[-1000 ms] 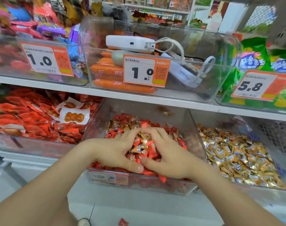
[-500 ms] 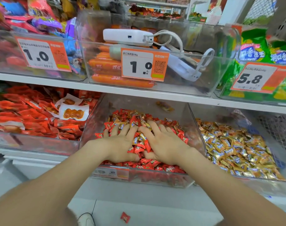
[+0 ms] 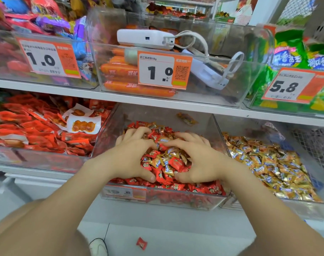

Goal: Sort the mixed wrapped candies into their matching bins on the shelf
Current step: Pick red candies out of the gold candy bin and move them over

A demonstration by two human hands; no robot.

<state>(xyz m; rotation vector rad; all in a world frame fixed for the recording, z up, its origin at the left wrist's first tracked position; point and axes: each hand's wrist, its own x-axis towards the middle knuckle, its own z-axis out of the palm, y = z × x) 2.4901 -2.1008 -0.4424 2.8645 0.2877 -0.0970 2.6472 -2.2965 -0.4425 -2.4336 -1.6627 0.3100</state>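
Shop shelf (image 3: 65,89), clear bin (image 3: 176,197), candies (image 3: 166,161) heaped between left hand (image 3: 133,156), right hand (image 3: 200,157)

Upper shelf board (image 3: 157,102) carried the sausage bin (image 3: 203,94), snack bin (image 3: 5,58) left of it, green-packet bin (image 3: 287,108) right.

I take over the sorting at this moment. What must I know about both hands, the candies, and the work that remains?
Left hand and right hand: both in the middle bin, fingers curled round one mixed heap of red and gold candies.
The right bin holds gold candies.
Done: nothing visibly separated from this heap yet.
Left: take the gold pieces out of the middle bin, to the right bin; one red candy lies on the floor.
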